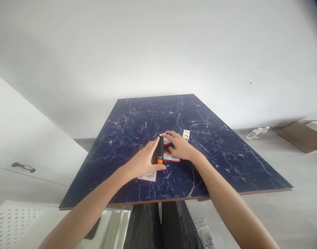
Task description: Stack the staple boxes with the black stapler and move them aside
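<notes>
Head cam, blue marble bench [137,121], left hand [144,162] grip wrapped round one black stapler with an orange end [159,152] held upright mid-bench, right hand [180,147] flat on small red-white boxes [171,158], four boxes visible I think, one plastic bottle [257,132] on the floor

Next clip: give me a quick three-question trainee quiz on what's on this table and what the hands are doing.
1. True or false: the left hand grips a black stapler with an orange end.
2. What does the right hand rest on? A) a clear bottle B) small red-and-white boxes C) a cardboard carton
3. Where does the plastic bottle lie?

Key
1. True: the fingers wrap round it above the blue marble-patterned table.
2. B: the hand lies on the small boxes; another small box shows under the left hand.
3. On the floor to the right, near the cardboard box.
</notes>
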`<state>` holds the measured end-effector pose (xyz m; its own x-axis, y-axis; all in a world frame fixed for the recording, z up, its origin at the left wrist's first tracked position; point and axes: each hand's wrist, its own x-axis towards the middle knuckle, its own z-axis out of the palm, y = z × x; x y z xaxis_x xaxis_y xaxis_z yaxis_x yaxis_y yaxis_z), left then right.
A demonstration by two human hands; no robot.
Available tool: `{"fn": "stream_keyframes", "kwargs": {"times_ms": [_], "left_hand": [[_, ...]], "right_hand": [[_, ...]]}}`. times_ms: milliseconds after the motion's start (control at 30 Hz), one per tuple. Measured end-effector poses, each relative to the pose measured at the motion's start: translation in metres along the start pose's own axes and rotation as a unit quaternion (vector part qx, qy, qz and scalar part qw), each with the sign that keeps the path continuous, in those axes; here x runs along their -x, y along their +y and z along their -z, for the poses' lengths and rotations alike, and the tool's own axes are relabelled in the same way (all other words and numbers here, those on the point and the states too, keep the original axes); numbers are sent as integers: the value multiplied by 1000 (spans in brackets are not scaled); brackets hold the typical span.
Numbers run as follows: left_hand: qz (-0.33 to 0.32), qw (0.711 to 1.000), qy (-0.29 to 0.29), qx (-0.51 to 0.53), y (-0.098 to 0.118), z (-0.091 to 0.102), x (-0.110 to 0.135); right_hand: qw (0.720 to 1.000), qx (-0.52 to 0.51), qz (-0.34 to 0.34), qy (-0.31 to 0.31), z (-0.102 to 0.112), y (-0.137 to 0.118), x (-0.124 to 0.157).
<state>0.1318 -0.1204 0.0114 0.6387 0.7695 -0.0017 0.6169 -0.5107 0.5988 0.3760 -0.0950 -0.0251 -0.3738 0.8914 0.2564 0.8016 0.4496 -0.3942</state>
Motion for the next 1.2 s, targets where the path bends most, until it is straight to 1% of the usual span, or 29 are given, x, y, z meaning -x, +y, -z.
{"fn": "stream_keyframes", "kwargs": {"times_ms": [33,100,167,200,233,267,300,367,400,433,467,500,600,633,667,733,833,900,967,1000,1033,1100,1133,1200], "left_hand": [[-2,1000,-2,-24,0,3,8],[-6,998,-31,-57,-3,13,28],[-2,994,-91,-59,-11,22,51],[8,993,-105,-61,-16,25,60],[20,992,-109,-63,-20,27,67],[33,992,-99,-68,-25,28,70],[48,993,-77,-74,-28,29,71],[74,994,-14,-81,-32,28,62],[81,994,11,-77,-33,27,55],[80,995,24,-63,-32,27,46],[69,997,11,-40,-30,28,36],[51,998,-23,-14,-28,31,26],[13,986,-160,49,-21,44,1],[8,980,-189,55,-20,48,-4],[4,977,-205,53,-20,51,-9],[-5,979,-203,33,-23,51,-12],[-17,985,-169,24,-34,44,-9],[-26,987,-157,38,-43,41,-5],[-35,988,-140,52,-53,44,-2],[-38,990,-124,59,-57,48,-1],[-39,992,-104,66,-60,53,-1],[-43,993,-68,82,-65,62,1],[-47,993,-60,87,-66,66,1],[-54,992,-75,84,-65,68,3]], "right_hand": [[1000,-8,7,-14,0,1,-1],[999,-23,17,-36,0,4,-3],[998,-37,19,-41,0,7,-6],[998,-41,16,-38,-1,8,-7],[999,-41,10,-31,-1,8,-9],[999,-38,1,-23,-2,8,-10],[999,-32,-6,-17,-2,8,-10],[1000,-21,-12,-9,-3,7,-11],[1000,-20,-10,-7,-3,6,-11],[1000,-20,-10,-5,-4,5,-11],[1000,-22,-14,0,-4,4,-11],[999,-23,-23,5,-4,4,-11],[998,-31,-54,22,-4,2,-10],[997,-35,-61,28,-4,2,-9],[996,-39,-69,37,-3,1,-9],[993,-45,-84,66,2,0,-5],[985,-58,-100,131,15,-7,3],[977,-63,-106,175,26,-19,8],[976,-56,-82,193,32,-37,11],[980,-50,-53,186,33,-47,10],[985,-43,-17,166,32,-58,9],[993,-24,47,103,24,-79,4],[995,-12,73,64,19,-87,2],[994,9,110,1,12,-97,0]]}}
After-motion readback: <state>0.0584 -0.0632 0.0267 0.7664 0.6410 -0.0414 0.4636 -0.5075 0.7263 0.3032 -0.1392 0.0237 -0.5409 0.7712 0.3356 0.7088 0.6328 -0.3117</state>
